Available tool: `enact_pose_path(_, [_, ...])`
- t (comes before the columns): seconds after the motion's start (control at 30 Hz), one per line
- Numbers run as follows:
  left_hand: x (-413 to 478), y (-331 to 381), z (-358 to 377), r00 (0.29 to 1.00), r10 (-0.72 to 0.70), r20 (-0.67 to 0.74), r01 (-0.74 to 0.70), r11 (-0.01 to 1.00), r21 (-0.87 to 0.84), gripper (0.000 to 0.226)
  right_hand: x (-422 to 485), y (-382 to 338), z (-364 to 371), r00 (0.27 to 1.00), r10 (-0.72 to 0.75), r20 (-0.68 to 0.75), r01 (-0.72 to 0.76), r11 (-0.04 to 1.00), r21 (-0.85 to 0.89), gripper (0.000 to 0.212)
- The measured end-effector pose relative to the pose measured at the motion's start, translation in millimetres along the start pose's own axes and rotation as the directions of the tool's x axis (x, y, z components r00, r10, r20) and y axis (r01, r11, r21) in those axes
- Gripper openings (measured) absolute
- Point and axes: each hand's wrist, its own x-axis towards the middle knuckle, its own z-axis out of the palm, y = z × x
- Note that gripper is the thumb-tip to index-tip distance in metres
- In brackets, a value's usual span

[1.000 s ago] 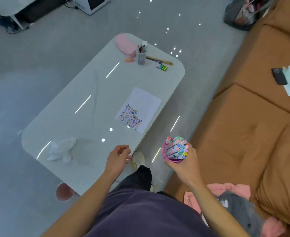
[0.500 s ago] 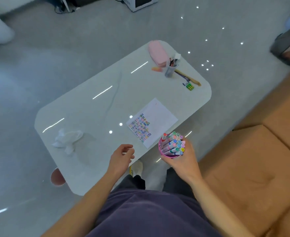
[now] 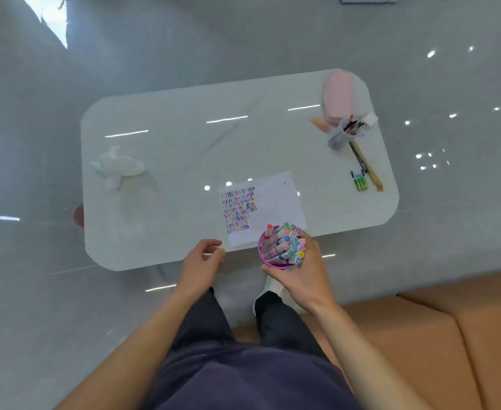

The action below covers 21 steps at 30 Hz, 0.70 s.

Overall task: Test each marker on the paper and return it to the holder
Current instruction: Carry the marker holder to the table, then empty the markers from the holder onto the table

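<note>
A pink round holder (image 3: 263, 255) packed with several capped markers (image 3: 288, 243) is gripped in my right hand (image 3: 301, 272), just over the near edge of the white table (image 3: 166, 214). The sheet of paper (image 3: 276, 202) lies on the table right behind the holder, its left half covered with rows of coloured squiggles. My left hand (image 3: 203, 261) hovers at the table's near edge, left of the holder, fingers loosely curled and holding nothing.
A crumpled white tissue (image 3: 116, 167) lies at the table's left. At the far right stand a pink case (image 3: 337, 97), a clear cup of pens (image 3: 342, 134), a wooden stick (image 3: 367, 167) and green batteries (image 3: 360, 183). A brown sofa (image 3: 450, 335) is at my right.
The view has swung left, so the table now lies square in front of me. My right hand has carried the holder forward to the table's near edge by the paper.
</note>
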Motion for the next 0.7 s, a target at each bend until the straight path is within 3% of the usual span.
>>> enact_pose_path(0.17, [-8,-15,14,0.993,-0.082,-0.085,0.072,0.990,-0.123,0.019,14,6,-7,0.993,-0.082,0.088,0.088,0.994,-0.070,0.074])
enact_pose_path(0.43, [12,-39,14,0.989,-0.078,-0.122,0.054,0.981,-0.186,0.023,49,12,36,0.968,-0.118,0.222,0.144,0.984,-0.101,0.077])
enact_pose_path(0.7, [68,-85,20,0.985,0.173,0.015,-0.172,0.985,-0.022,0.070,101,49,104,0.933,-0.203,0.296,0.242,0.965,-0.098,0.082])
